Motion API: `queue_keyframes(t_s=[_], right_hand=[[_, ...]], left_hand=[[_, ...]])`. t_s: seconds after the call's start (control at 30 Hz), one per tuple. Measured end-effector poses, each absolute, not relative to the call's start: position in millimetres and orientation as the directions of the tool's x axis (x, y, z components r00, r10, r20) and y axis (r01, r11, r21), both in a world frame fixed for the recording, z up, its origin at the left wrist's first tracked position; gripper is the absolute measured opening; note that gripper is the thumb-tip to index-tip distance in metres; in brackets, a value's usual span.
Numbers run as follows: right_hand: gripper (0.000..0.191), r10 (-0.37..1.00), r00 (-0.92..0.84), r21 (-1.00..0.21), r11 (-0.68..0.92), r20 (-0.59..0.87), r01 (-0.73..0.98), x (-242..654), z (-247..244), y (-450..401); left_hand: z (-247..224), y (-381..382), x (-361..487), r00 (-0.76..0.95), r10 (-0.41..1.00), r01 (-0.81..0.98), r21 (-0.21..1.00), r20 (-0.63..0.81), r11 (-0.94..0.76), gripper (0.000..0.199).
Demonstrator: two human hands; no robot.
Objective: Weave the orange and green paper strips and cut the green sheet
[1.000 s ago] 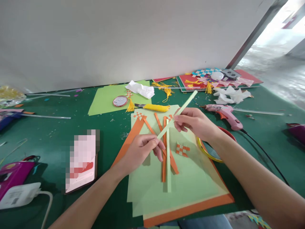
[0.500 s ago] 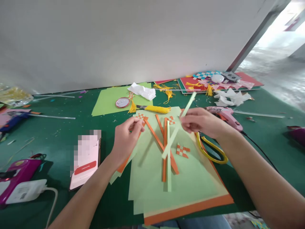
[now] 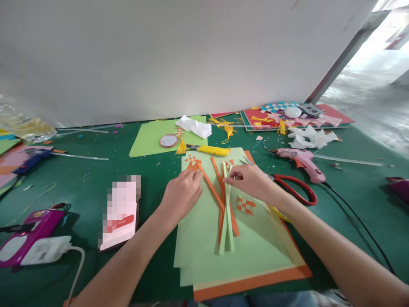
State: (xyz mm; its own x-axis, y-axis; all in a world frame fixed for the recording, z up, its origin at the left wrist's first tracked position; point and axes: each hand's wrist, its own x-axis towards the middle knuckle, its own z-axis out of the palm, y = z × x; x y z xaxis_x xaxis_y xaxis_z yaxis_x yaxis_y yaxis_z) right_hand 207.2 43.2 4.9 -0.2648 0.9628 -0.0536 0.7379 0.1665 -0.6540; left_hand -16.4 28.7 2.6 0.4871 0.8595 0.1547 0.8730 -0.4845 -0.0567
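Two pale green paper strips [image 3: 230,230] lie crossed over orange strips [image 3: 210,186] on a stack of light green sheets [image 3: 255,251]. My right hand [image 3: 247,179] is closed at the upper end of the green strips, thumb and fingertips pinched near them; whether it grips one is too small to tell. My left hand [image 3: 184,190] rests with curled fingers on the sheets' left side, beside a woven orange-and-white piece [image 3: 191,160]; what its fingers hold, if anything, is hidden. Another small checkered piece [image 3: 246,205] lies right of the strips.
A yellow cutter [image 3: 213,150] lies behind the strips. To the right are red-handled scissors [image 3: 297,187] and a pink glue gun [image 3: 303,162]. A phone [image 3: 123,217] and a purple device [image 3: 35,230] lie left. White tissue [image 3: 194,126] is at the back.
My right hand has moved left and down, and the green strip it held raised now lies along the other. My left hand has shifted slightly right and down. Red scissor handles now show.
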Motion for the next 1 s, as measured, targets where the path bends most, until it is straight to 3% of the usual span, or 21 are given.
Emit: queue_keyframes(t_s=[0.13, 0.23, 0.33, 0.47, 0.53, 0.6, 0.67, 0.73, 0.83, 1.0], right_hand=[[0.018, 0.929, -0.314, -0.619, 0.367, 0.198, 0.695, 193, 0, 34], [0.013, 0.825, -0.466, -0.490, 0.564, 0.318, 0.665, 185, -6, 28], [0.016, 0.737, -0.595, -0.361, 0.675, 0.319, 0.643, 182, -13, 25], [0.021, 0.706, -0.644, -0.335, 0.707, 0.293, 0.623, 180, -20, 26], [0.021, 0.737, -0.596, -0.425, 0.673, 0.320, 0.605, 179, -20, 25], [0.020, 0.817, -0.478, -0.607, 0.565, 0.322, 0.559, 176, -15, 24], [0.026, 0.914, -0.333, -0.801, 0.375, 0.233, 0.467, 175, -8, 23], [0.027, 0.964, -0.244, -0.914, 0.189, 0.104, 0.359, 174, -2, 23], [0.027, 0.980, -0.201, -0.969, 0.047, -0.003, 0.243, 176, 4, 25], [0.032, 0.978, -0.199, -0.992, -0.040, -0.064, 0.123, 183, 2, 31]], left_hand=[[4, 28, -16, 0.486, 0.863, 0.874, -0.060, 0.142, -0.482, 0.025], [6, 29, -17, 0.402, 0.899, 0.910, 0.031, 0.175, -0.413, 0.027], [9, 32, -20, 0.224, 0.949, 0.926, 0.257, 0.221, -0.278, 0.028], [16, 39, -24, 0.057, 0.977, 0.752, 0.635, 0.204, -0.177, 0.025], [19, 40, -24, 0.019, 0.988, 0.594, 0.793, 0.156, -0.136, 0.023], [19, 39, -21, 0.025, 0.995, 0.443, 0.891, 0.101, -0.102, 0.023], [17, 36, -16, 0.070, 0.995, 0.346, 0.933, 0.076, -0.096, 0.023], [13, 31, -10, 0.142, 0.988, 0.312, 0.945, 0.062, -0.104, 0.020], [9, 24, -4, 0.204, 0.979, 0.294, 0.952, 0.029, -0.089, 0.020], [11, 20, -1, 0.249, 0.967, 0.308, 0.951, -0.052, -0.029, 0.025]])
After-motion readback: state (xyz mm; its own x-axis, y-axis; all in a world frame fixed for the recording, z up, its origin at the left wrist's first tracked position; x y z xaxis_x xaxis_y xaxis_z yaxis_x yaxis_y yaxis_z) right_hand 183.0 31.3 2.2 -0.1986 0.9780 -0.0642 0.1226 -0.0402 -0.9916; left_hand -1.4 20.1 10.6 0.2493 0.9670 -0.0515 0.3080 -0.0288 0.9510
